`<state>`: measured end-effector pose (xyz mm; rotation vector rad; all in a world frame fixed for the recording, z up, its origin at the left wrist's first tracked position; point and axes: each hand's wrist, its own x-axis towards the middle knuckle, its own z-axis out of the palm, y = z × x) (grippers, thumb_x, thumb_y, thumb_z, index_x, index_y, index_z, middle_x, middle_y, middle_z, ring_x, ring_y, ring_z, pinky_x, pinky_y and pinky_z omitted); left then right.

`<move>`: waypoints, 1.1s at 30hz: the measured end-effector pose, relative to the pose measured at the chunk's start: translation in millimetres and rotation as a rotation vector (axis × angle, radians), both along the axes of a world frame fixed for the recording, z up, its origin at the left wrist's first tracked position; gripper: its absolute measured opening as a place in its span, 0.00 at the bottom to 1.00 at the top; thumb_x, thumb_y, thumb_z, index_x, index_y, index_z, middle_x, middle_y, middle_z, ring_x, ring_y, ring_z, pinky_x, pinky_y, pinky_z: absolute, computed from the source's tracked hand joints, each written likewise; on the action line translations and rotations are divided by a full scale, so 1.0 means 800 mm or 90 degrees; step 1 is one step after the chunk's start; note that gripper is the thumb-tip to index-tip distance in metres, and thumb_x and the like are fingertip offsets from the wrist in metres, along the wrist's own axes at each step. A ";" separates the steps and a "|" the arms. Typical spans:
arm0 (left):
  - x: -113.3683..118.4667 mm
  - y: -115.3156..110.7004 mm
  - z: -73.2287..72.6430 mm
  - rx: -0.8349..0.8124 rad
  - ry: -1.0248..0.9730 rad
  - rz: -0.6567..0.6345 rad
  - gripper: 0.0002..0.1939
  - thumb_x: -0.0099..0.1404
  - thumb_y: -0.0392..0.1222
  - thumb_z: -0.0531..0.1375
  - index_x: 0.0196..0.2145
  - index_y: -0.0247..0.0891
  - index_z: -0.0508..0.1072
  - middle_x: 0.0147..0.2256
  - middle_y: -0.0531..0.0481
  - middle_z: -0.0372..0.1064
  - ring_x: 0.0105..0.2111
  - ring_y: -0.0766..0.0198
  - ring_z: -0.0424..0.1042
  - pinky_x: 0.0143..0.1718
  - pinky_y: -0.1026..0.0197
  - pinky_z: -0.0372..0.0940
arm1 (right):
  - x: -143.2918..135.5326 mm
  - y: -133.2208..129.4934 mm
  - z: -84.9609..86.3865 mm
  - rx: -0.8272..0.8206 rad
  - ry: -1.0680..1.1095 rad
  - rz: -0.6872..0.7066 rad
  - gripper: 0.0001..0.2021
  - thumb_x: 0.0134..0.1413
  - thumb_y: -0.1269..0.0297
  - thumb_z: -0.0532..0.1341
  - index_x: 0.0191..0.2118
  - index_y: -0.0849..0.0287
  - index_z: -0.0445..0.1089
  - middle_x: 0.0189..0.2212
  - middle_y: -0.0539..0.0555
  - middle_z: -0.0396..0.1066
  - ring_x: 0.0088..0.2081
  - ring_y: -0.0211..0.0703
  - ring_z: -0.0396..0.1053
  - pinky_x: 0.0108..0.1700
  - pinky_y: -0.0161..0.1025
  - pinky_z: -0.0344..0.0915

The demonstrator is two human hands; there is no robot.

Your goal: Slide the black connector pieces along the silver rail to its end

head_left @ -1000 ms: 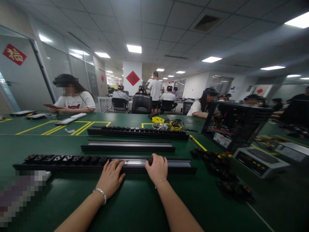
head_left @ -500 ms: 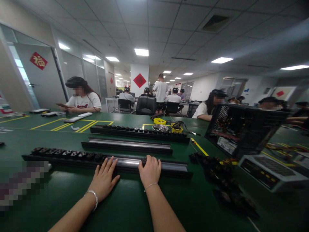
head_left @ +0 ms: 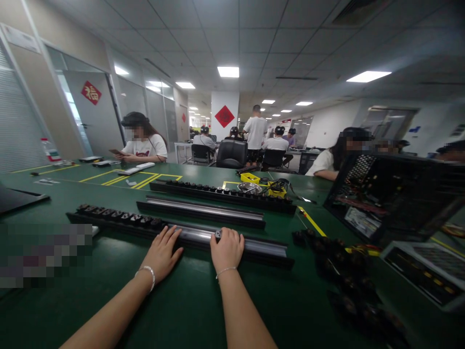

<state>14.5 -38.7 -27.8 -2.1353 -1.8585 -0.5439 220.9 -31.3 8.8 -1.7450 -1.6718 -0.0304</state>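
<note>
The nearest long black rail (head_left: pixel 269 251) lies crosswise before me, with a shiny metal channel along it. A row of small black blocks (head_left: pixel 119 216) fills its left half. My left hand (head_left: pixel 164 251) rests with fingers stretched out over the rail's front edge, beside the last block of the row. My right hand (head_left: pixel 228 249) is over the channel to the right, its thumb and fingers closed round a small black block (head_left: pixel 218 235) with a pale mark on it. The palm and fingers hide part of that block.
Behind lie a second rail (head_left: pixel 203 212) without blocks and a third rail (head_left: pixel 189 188) with many. A pile of black parts (head_left: pixel 345 271) is at right, near an open computer case (head_left: pixel 392 194) and a power supply box (head_left: pixel 425 271). Several people sit beyond.
The view has turned left, so the scene sits farther right. The block in my right hand now shows a pale face. Both hands keep nearly the same place on the rail.
</note>
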 end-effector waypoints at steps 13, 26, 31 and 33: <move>0.006 -0.004 0.006 0.016 -0.003 0.008 0.26 0.61 0.48 0.47 0.55 0.37 0.59 0.58 0.47 0.55 0.60 0.56 0.46 0.59 0.53 0.48 | 0.001 0.000 0.000 -0.002 -0.002 0.002 0.14 0.52 0.57 0.52 0.40 0.58 0.68 0.41 0.58 0.70 0.48 0.50 0.59 0.54 0.48 0.43; 0.016 -0.007 0.004 0.006 -0.036 0.018 0.24 0.60 0.44 0.49 0.54 0.37 0.60 0.57 0.43 0.56 0.60 0.53 0.48 0.58 0.45 0.46 | -0.002 0.001 -0.001 0.017 0.012 -0.038 0.13 0.50 0.60 0.54 0.41 0.58 0.67 0.38 0.56 0.71 0.46 0.48 0.61 0.54 0.46 0.43; 0.016 -0.010 0.002 -0.024 -0.054 -0.030 0.26 0.60 0.44 0.49 0.56 0.37 0.57 0.58 0.44 0.54 0.61 0.53 0.45 0.58 0.44 0.47 | -0.003 0.000 0.001 0.004 0.013 -0.046 0.14 0.50 0.62 0.53 0.42 0.58 0.67 0.40 0.56 0.71 0.47 0.47 0.60 0.55 0.45 0.43; 0.016 -0.011 0.001 -0.027 -0.064 -0.033 0.26 0.60 0.43 0.49 0.56 0.38 0.57 0.58 0.44 0.55 0.61 0.53 0.45 0.58 0.44 0.47 | -0.003 0.000 0.002 0.001 0.011 -0.051 0.14 0.49 0.63 0.54 0.42 0.58 0.67 0.40 0.56 0.71 0.47 0.47 0.60 0.55 0.45 0.43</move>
